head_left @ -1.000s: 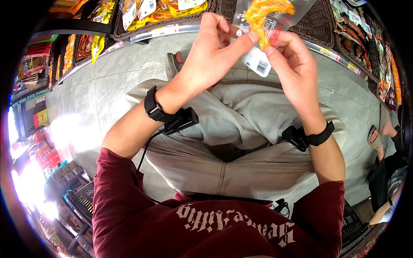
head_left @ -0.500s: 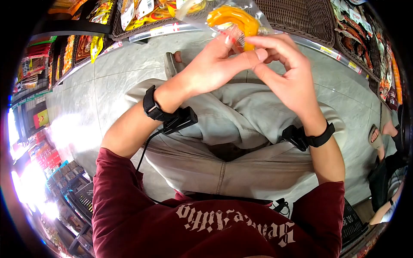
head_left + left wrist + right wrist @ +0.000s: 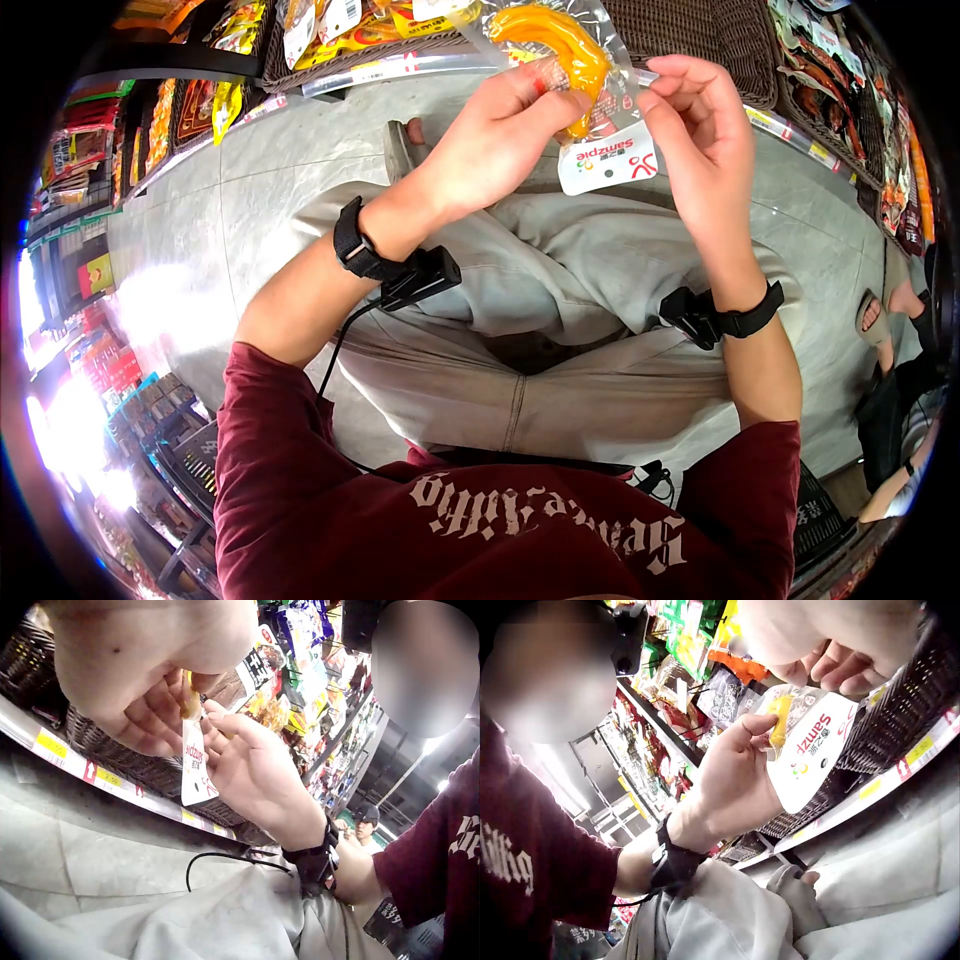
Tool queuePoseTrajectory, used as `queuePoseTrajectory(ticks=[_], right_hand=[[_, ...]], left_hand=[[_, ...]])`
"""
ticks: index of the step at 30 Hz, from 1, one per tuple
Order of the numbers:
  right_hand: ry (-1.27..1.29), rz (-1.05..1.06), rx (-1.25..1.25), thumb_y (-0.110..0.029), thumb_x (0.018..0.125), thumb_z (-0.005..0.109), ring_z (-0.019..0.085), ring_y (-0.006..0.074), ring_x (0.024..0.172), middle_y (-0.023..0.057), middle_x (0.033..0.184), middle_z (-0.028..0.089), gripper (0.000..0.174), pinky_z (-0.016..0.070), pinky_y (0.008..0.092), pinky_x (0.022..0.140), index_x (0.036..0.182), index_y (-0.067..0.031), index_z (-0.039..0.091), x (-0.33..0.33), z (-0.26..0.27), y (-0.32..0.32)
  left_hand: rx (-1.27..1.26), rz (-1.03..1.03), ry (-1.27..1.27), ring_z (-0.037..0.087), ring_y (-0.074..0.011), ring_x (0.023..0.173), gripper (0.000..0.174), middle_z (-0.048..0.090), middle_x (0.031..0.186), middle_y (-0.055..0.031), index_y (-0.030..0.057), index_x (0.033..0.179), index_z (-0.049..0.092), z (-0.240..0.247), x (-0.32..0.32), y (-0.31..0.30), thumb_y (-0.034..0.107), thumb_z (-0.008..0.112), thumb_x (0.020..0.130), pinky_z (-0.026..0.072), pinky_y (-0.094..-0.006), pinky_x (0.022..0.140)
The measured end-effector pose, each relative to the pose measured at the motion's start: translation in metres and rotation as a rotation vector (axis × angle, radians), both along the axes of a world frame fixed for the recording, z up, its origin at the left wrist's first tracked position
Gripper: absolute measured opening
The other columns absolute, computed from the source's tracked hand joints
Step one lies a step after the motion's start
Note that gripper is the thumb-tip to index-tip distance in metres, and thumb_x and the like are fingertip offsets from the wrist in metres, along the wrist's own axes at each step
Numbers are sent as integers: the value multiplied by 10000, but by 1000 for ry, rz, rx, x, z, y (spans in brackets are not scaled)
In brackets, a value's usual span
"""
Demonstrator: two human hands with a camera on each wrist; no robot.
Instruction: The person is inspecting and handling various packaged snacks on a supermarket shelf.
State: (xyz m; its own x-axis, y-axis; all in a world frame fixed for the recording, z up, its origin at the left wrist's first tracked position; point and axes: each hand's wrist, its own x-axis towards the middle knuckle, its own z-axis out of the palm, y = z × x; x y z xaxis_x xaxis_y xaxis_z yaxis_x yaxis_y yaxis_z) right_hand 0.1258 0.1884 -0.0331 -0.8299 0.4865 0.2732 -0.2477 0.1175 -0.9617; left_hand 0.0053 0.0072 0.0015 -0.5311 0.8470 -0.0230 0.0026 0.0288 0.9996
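A clear plastic food packet point(image 3: 552, 30) holds a curved, glossy yellow-orange piece of food and has a white label point(image 3: 610, 165) printed "Samzpie" at its lower end. My left hand point(image 3: 505, 135) grips the packet at its left side, thumb over the front; in the right wrist view the thumb lies across the yellow food point(image 3: 781, 724). My right hand point(image 3: 705, 130) is beside the packet's right edge, thumb and forefinger apart and the other fingers loosely bent. In the left wrist view its palm point(image 3: 255, 772) is behind the white label.
Wicker baskets point(image 3: 690, 40) line a low shelf with price tags point(image 3: 370, 73) along its front edge. Bagged snacks point(image 3: 390, 30) fill the basket at the left, and more packs point(image 3: 820, 75) stand at the right. Grey floor tiles point(image 3: 265, 165) lie below. Another person's foot point(image 3: 870, 312) shows at far right.
The packet has been turned over: its barcode side faced up, and now the logo side does. My right hand has let go and moved slightly right; my left hand keeps its grip.
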Motion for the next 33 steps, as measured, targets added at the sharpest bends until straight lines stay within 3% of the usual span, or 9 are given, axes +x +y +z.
queuePoseTrajectory(ticks=[7, 14, 24, 26, 33], right_hand=[[-36, 51, -38, -36, 952, 732, 634, 96, 939, 43, 1106, 659, 339, 521, 267, 870, 1280, -43, 648, 2, 5, -9], [-80, 249, -154, -56, 1018, 662, 660, 95, 1069, 38, 1174, 673, 306, 550, 290, 925, 1312, 2, 599, 7, 11, -16], [-65, 235, -186, -60, 1035, 652, 656, 45, 939, 12, 1072, 684, 207, 538, 234, 808, 1224, 10, 606, 5, 6, -15], [-52, 223, -160, -69, 1034, 659, 650, 38, 925, 7, 1060, 682, 212, 532, 228, 786, 1224, 9, 606, 6, 4, -13], [-66, 195, -235, -96, 1035, 675, 643, 11, 821, -10, 978, 686, 235, 494, 201, 662, 1239, 2, 609, 9, 10, -15]], left_hand=[[-30, -23, 13, 613, -82, 931, 233, 704, 1015, -9, -5, 1171, 660, 8, 4, -2, 155, 530, 1063, 515, -286, 848], [-97, -145, 84, 636, -84, 929, 234, 713, 1008, -19, 14, 1173, 671, 1, 1, -4, 171, 538, 1061, 530, -293, 833], [37, -132, -31, 629, -75, 906, 217, 706, 995, -16, 3, 1171, 670, -8, 0, -4, 137, 563, 1038, 523, -279, 820], [-60, -212, 2, 660, -132, 1017, 221, 723, 1069, -46, -2, 1225, 662, -2, -4, -6, 100, 568, 1054, 523, -310, 945], [-33, -180, -15, 654, -135, 1027, 207, 719, 1080, -48, 4, 1216, 656, 1, 2, -5, 118, 579, 1061, 520, -313, 947]])
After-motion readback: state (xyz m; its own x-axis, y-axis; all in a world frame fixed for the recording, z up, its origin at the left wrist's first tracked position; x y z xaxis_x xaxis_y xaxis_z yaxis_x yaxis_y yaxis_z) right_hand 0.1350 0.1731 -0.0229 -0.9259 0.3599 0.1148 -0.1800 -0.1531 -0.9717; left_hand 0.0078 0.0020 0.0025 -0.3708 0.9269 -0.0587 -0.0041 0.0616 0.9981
